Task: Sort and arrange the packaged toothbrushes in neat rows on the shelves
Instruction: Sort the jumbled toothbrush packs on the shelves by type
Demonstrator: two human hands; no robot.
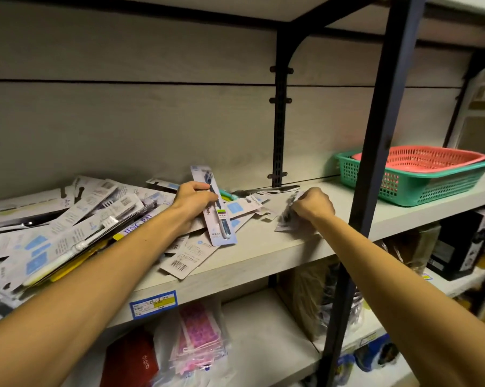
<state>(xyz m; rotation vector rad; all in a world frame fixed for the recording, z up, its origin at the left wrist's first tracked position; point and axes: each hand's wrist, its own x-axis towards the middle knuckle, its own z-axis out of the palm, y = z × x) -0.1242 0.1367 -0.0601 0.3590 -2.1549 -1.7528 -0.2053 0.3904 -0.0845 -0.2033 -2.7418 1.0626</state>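
Mid-frame on the pale wood-grain shelf (263, 247), your left hand (192, 201) pinches a light, stiff, slippery pale-blue carded toothbrush pack (217, 213), best held by its edges, while your right hand (314, 203) clutches a blurred dark-printed pack (287, 216).

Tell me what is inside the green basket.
A red basket sits nested inside the green basket. Whether anything lies in the red one or beneath it cannot be seen from here.
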